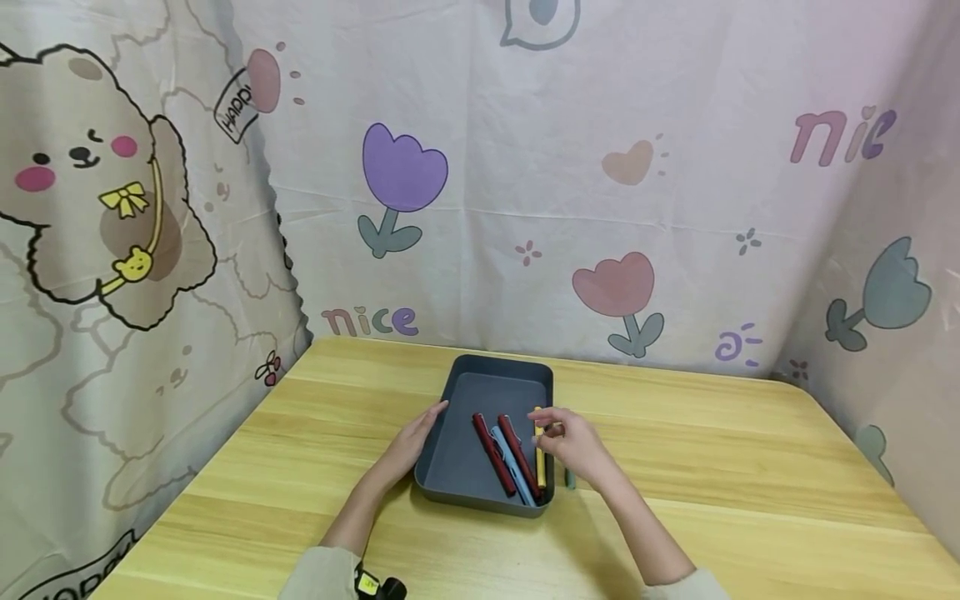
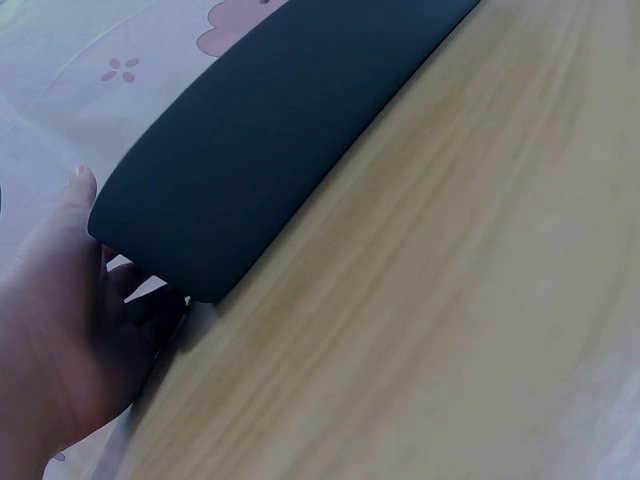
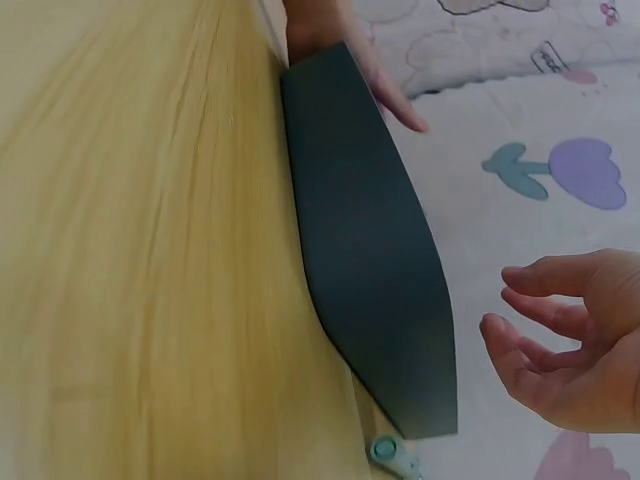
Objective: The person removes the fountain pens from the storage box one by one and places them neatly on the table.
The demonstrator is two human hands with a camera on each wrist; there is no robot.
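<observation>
A shallow dark grey tray [image 1: 453, 454] lies on the table. My left hand [image 1: 405, 446] rests against its left wall, fingers extended along the outside; the left wrist view shows that hand [image 2: 65, 330] at the tray's end wall [image 2: 230, 160]. Inside, toward the right, lie two dark red pens [image 1: 492, 454], a light blue pen [image 1: 513, 463] between them, and a yellow pen [image 1: 541, 467] along the right wall. Over the yellow pen hovers my right hand [image 1: 577, 450], its fingers loosely bent with nothing between them, as the right wrist view also shows [image 3: 575, 335].
A green pen [image 1: 570, 479] lies on the wooden table [image 1: 712, 467] just outside the tray's right wall. Printed cloth [image 1: 510, 208] hangs behind the table and at both sides. A small black device [image 1: 378, 586] sits by the left sleeve.
</observation>
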